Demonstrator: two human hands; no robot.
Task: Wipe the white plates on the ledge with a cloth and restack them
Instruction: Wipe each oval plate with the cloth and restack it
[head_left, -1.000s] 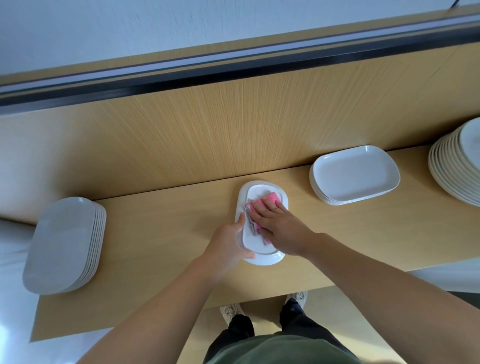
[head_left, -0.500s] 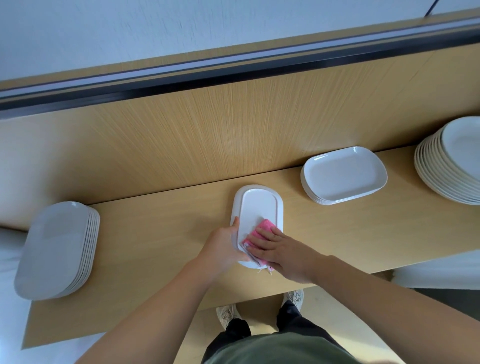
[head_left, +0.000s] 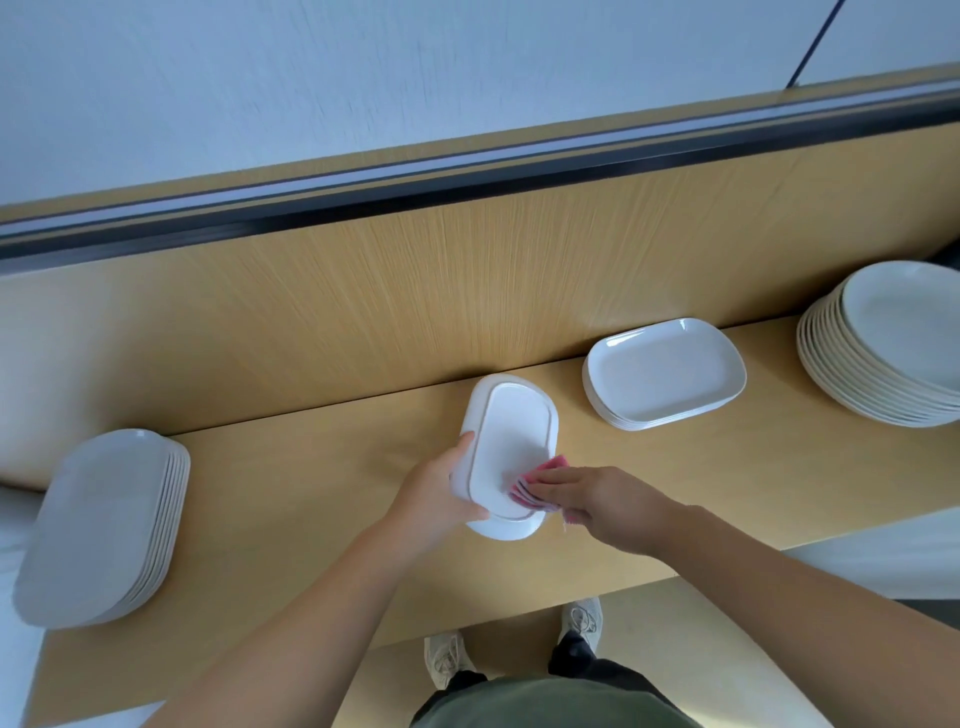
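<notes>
Head: left hand (head_left: 441, 499) around plate (head_left: 511, 431), right hand (head_left: 602, 501) flat on cloth (head_left: 524, 486).

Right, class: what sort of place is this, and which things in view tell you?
Probably a restaurant or canteen back area: an oval stack, a rectangular stack and a round stack of white plates sit on a long wooden ledge, and a single plate is being wiped with a pink cloth.

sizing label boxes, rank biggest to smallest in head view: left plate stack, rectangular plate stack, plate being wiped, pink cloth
1. left plate stack (lens edge may enlarge it)
2. rectangular plate stack
3. plate being wiped, close to 2
4. pink cloth, partly hidden
</notes>
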